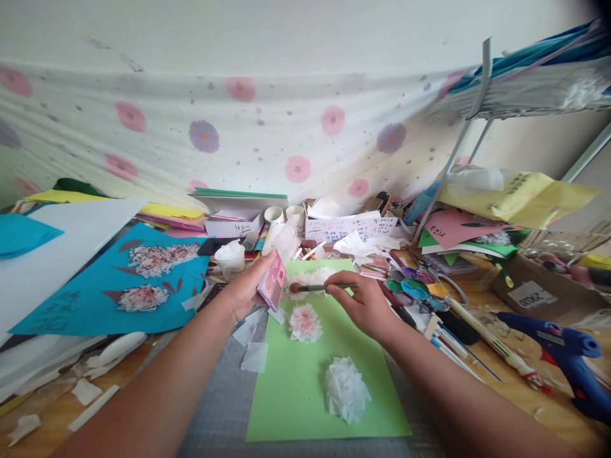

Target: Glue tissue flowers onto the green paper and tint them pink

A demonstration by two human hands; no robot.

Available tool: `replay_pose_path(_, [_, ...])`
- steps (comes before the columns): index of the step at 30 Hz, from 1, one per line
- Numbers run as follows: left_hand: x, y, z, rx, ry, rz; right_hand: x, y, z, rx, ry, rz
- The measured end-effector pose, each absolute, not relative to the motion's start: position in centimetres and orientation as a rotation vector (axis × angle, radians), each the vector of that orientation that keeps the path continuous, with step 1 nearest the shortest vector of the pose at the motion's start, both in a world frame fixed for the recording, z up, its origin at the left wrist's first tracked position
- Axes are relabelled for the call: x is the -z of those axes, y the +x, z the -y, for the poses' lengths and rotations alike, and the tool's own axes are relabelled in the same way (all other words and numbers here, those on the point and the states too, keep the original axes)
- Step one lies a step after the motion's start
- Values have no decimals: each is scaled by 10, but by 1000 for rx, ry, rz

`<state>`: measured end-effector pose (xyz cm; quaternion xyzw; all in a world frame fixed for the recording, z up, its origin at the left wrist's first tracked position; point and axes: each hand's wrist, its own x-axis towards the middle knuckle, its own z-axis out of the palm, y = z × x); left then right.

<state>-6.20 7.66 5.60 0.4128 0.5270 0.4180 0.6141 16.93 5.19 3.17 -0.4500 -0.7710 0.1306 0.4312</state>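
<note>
My left hand [245,285] grips an opened makeup palette [272,283] with pinkish pans, tilted above the left edge of a green paper sheet [291,394]. Between the fingers of my right hand [360,299] is a makeup brush [310,288], its dark fluffy tip pointing left toward the palette, a small gap apart. Below the brush a pink-tinted tissue flower [305,322] sits on the sheet. A white tissue flower [347,389] lies nearer to me. Another pale tissue flower [310,277] is partly hidden behind the brush and my right hand.
On the left lies a blue sheet [95,299] with finished paper flowers. White paper scraps [254,356] lie beside the green sheet. A paint palette [413,286], brushes and a blue glue gun [558,350] are on the right. Cups [273,215] and boxes line the back.
</note>
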Motion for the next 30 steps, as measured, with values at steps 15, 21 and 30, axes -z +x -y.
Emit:
replay_pose_path(15, [-49, -64, -76, -946, 946, -1171, -36, 179, -46, -392, -1075, 1909])
replay_pose_path(21, [-53, -62, -75, -936, 957, -1144, -38, 188, -54, -215, -1166, 1705])
replay_pose_path(30, [-68, -20, -103, -823, 1009, -1002, -49, 203, -58, -606, -876, 1329])
